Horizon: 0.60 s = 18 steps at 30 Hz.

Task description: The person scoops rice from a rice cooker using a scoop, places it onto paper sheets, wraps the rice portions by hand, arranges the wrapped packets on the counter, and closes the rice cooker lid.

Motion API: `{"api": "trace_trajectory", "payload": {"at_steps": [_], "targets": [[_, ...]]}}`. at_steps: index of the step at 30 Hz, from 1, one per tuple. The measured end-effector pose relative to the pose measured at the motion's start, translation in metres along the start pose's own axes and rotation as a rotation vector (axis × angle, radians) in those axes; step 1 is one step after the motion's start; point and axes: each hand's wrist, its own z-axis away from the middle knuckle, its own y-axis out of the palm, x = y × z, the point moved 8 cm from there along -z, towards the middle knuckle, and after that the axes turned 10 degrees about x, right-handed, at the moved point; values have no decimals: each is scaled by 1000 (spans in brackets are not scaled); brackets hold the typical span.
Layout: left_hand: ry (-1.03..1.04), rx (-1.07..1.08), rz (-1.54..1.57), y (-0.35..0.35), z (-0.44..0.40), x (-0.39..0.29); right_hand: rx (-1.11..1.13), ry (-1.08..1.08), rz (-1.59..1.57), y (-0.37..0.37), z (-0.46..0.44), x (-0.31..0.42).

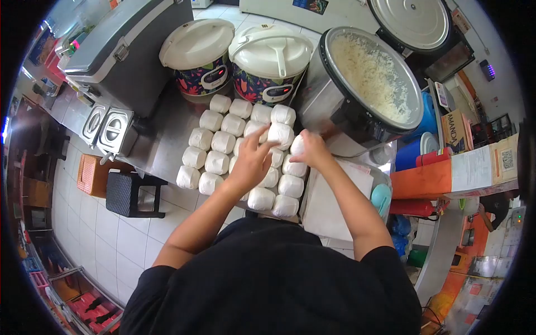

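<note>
Rows of white paper-wrapped bundles [223, 142] stand close together on a metal table [162, 134]. My right hand [314, 149] is closed around one white wrapped bundle [297, 145] at the right side of the rows. Over the middle of the rows is my left hand [251, 163], its fingers apart and nothing in them. Its fingertips are near a bundle [281, 135] in the right column. Some bundles are partly hidden beneath my left hand and forearm.
A large open cooker of white rice [368, 72] stands at the right, its lid [413, 22] raised. Two lidded flower-patterned rice cookers [195, 53] sit behind the bundles. A stack of paper sheets [335, 201] lies at right, beside a turquoise scoop [381, 196]. Metal containers [116, 133] are left.
</note>
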Motion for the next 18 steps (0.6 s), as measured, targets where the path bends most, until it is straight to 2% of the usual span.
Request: {"api": "trace_trajectory", "payload": {"at_steps": [1,3,5,6,7,8,9,11,18], "targets": [[-24,52,48,5,6,3,-12,-3,11,-1,-1,2],[16,72,42,3,22,6,-17,10,279,7,4,15],[-119,115,90,4,43,27,-10,30,290,-2,12,20],[-108,111,85,1,54,31,-239,-66,317,-14,22,27],[-204,103,126,-2,66,44,-464,-161,340,-24,36,32],[-300,97,167,-3,78,55,-483,-201,259,-20,38,26],[-291,99,165,-5,86,53,-491,-196,260,-16,38,21],[-351,89,130,-8,98,54,-346,-225,117,-5,34,10],[-301,80,143,11,85,19,-355,-266,30,-6,33,3]]}}
